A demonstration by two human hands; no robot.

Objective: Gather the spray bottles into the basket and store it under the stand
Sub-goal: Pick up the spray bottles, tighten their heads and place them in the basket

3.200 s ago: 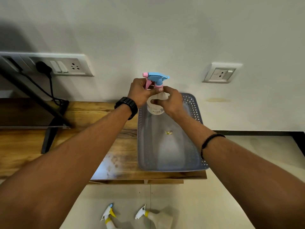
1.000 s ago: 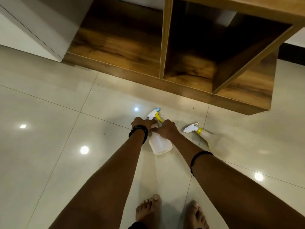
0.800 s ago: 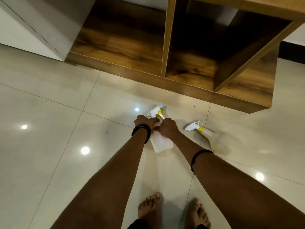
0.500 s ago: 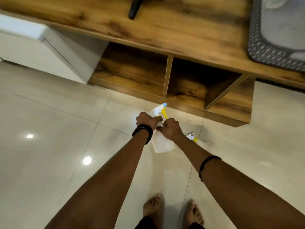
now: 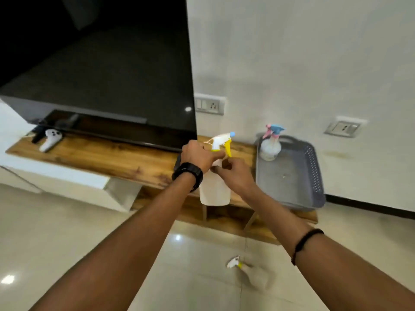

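Both hands hold a white spray bottle [image 5: 215,189] with a white and yellow trigger head, upright in the air in front of the wooden stand [image 5: 107,157]. My left hand [image 5: 198,154] grips its neck from the left and my right hand [image 5: 233,175] grips it from the right. The grey basket [image 5: 313,167] sits on the stand's right end, to the right of the held bottle. A bottle with a pink and blue head [image 5: 270,145] stands in the basket's far corner. Another white bottle with a yellow collar [image 5: 251,273] lies on the floor tiles.
A large black TV [image 5: 101,75] stands on the stand at the left. A white controller [image 5: 50,140] lies on the stand's far left end. Open cubbies [image 5: 226,215] sit under the stand. Wall sockets [image 5: 342,129] are on the white wall behind.
I have risen from the floor with the white and yellow bottle in both hands. It is now at the height of the stand top, left of the basket. The other floor bottle stays put.
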